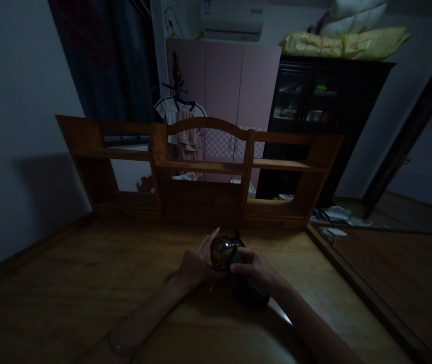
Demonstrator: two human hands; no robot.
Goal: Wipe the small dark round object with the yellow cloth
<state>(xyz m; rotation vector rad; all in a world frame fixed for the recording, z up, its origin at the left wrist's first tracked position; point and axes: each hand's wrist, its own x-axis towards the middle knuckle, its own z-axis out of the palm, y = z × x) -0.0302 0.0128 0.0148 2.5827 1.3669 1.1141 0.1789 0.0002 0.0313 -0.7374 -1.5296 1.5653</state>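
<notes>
In the dim light, both my hands meet over a wooden desk (87, 273). My left hand (197, 263) curls around a dark, shiny round object (221, 251), with its index finger raised along the top. My right hand (256, 265) grips the same thing from the right, fingers pressed on a dark cloth-like part (248, 293) that trails down onto the desk. Whether the shiny piece and the dark part are one object I cannot make out.
A wooden shelf unit (201, 167) stands along the desk's far edge. Behind it are a pink wardrobe (239, 86), a dark cabinet (314, 111) with bedding on top, and hanging clothes (185, 131). The floor at right is littered with papers (337, 215).
</notes>
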